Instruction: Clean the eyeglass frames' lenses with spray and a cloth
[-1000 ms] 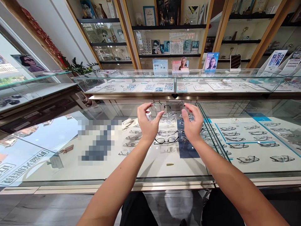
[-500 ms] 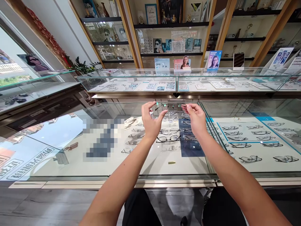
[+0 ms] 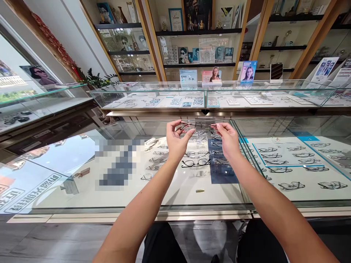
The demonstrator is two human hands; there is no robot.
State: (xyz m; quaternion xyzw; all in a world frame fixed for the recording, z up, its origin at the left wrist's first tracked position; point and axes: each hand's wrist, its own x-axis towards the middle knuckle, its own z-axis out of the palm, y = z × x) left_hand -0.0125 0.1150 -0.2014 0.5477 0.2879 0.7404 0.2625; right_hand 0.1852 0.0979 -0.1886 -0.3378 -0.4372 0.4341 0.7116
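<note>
Held up between both hands, above the glass display case (image 3: 175,209), is a thin-rimmed pair of glasses (image 3: 199,125). My left hand (image 3: 177,140) grips its left side, thumb and fingers curled towards the frame. At the other end, the thumb and fingertips of my right hand (image 3: 228,138) pinch the right side. Under the hands, several glasses lie in rows, among them a black round pair (image 3: 196,163). To the right of those is a dark blue panel (image 3: 225,177). A small gold-coloured piece (image 3: 200,190) lies nearer the front edge.
A second glass case (image 3: 153,106) runs across behind, with advertising cards (image 3: 211,77) standing on it. More glasses (image 3: 291,186) fill the section on the right. A small brown object (image 3: 81,172) and a little grey stand (image 3: 70,187) are at left. Shelves (image 3: 199,33) line the back wall.
The glasses have tilted in my hands, and the green glints on them are gone. Both hands have stayed almost in place, still holding the two sides.
</note>
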